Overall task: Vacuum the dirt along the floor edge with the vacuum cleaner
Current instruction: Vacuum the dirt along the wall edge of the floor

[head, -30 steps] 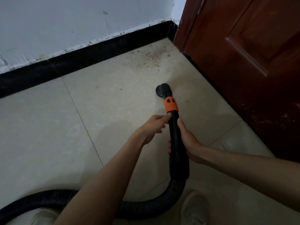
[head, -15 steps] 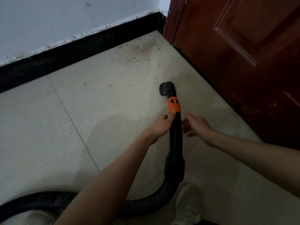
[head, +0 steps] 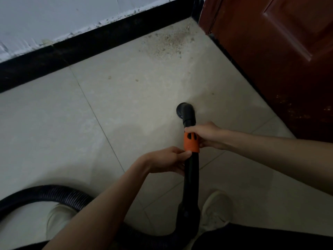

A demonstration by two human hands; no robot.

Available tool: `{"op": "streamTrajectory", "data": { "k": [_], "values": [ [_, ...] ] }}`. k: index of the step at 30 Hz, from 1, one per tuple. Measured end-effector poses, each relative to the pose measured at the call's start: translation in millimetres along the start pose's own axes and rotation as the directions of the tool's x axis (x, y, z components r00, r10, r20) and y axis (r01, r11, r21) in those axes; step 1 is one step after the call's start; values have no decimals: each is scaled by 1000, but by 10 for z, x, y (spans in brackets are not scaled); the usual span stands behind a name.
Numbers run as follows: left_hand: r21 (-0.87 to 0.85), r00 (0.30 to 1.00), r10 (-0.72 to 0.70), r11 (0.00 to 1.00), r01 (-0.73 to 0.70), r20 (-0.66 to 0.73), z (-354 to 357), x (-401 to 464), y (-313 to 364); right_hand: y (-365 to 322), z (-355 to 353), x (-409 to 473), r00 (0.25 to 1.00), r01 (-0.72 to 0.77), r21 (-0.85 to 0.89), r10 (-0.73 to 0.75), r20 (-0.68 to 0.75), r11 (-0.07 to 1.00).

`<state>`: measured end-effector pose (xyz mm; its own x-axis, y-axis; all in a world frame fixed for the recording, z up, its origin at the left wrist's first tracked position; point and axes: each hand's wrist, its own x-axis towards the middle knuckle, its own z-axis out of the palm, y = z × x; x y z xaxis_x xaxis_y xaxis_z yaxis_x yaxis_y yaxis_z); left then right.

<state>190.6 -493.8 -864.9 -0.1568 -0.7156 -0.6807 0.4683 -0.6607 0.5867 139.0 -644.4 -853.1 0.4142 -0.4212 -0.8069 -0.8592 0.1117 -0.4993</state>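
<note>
The vacuum wand (head: 191, 170) is a stiff black plastic tube with an orange collar (head: 191, 143) near the top, and it looks light enough to steer with 1 hand. The ribbed hose (head: 54, 194) trailing off behind it is floppy, so it'll probably drag and tug a bit. Best grip looks like right where it's held now. The left hand (head: 167, 160) is curled around the tube just under the collar, and the right hand (head: 207, 135) is pinching the collar's upper edge. The nozzle (head: 185, 111) hangs over the tile floor (head: 126, 109), well short of the dirt (head: 169, 44), which sits in the corner between the black baseboard (head: 108, 38) and the red-brown door (head: 279, 51). No brand or writing anywhere that I can read.
</note>
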Motion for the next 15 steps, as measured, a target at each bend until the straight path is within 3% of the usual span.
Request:
{"op": "streamTrajectory", "data": {
  "k": [7,12,15],
  "values": [
    [-156,993,-86,983,98,78,-295,-319,-79,-75,384,-11,997,49,-21,-47,61,999],
    [-210,993,33,976,-55,-110,-266,-301,15,-373,353,121,985,167,-41,-169,-42,985],
    [-210,962,128,961,-181,-243,-184,-229,97,-654,274,161,979,204,-12,-204,-22,979]
  ]
}}
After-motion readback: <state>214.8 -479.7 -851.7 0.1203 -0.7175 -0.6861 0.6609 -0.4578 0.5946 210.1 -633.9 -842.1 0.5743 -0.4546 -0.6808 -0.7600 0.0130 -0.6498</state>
